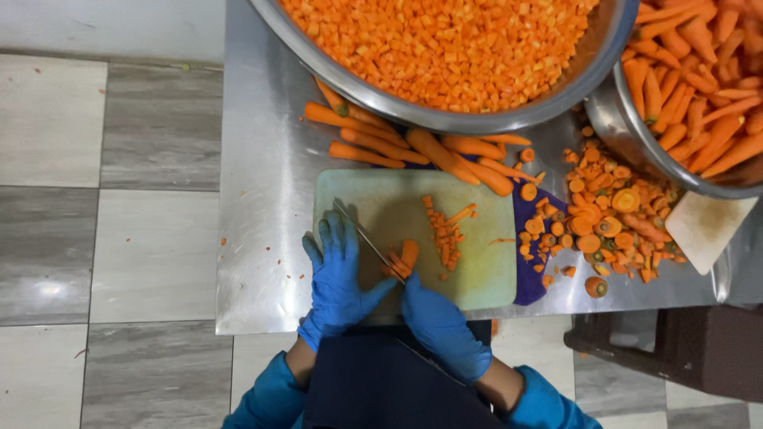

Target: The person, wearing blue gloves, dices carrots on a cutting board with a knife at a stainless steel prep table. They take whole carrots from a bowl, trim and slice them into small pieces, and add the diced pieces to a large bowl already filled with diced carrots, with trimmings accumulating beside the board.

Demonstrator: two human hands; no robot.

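My right hand [441, 326], in a blue glove, is shut on the handle of a knife [367, 240]. Its thin blade runs diagonally up and left across a pale green cutting board [485, 270]. The blade's lower part rests at a partly sliced carrot piece [407, 256]. My left hand [338, 274], also gloved in blue, lies flat on the board's left side with fingers spread, just left of the blade. A small pile of carrot sticks and bits [447, 232] lies in the middle of the board.
Whole peeled carrots [413, 147] lie behind the board. A large steel bowl [477, 121] of diced carrot is beyond them. A second bowl [616, 119] of peeled carrots sits at right. Carrot ends and peelings [608, 218] are heaped beside a white board [707, 230]. The steel table [266, 199] ends at left over a tiled floor.
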